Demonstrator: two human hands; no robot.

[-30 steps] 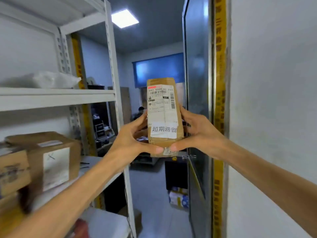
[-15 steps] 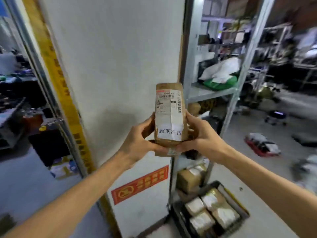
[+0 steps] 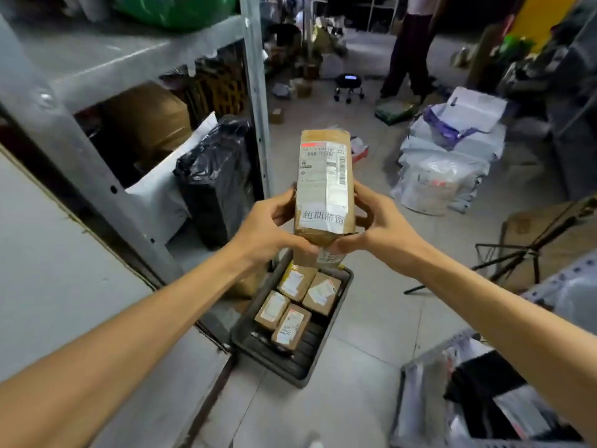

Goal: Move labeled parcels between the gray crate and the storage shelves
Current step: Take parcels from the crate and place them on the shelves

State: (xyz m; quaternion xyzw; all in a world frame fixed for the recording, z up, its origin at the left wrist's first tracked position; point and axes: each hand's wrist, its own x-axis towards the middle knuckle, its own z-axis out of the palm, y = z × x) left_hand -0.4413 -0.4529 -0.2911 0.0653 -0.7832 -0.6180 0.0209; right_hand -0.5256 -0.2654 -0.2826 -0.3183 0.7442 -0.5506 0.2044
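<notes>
The parcel (image 3: 324, 189) above the crate (image 3: 281, 370) — four boxes (image 3: 292, 324) inside it, shelves (image 3: 113, 59) at left.

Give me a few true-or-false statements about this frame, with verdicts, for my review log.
1. The left hand and the right hand both hold the upright parcel. True.
2. The gray crate sits on the floor beside the shelf. True.
3. The gray crate is empty. False: it holds several small boxes.
4. The held parcel is unlabeled. False: a white label covers its face.
5. A black bag lies on the shelf. True.
</notes>
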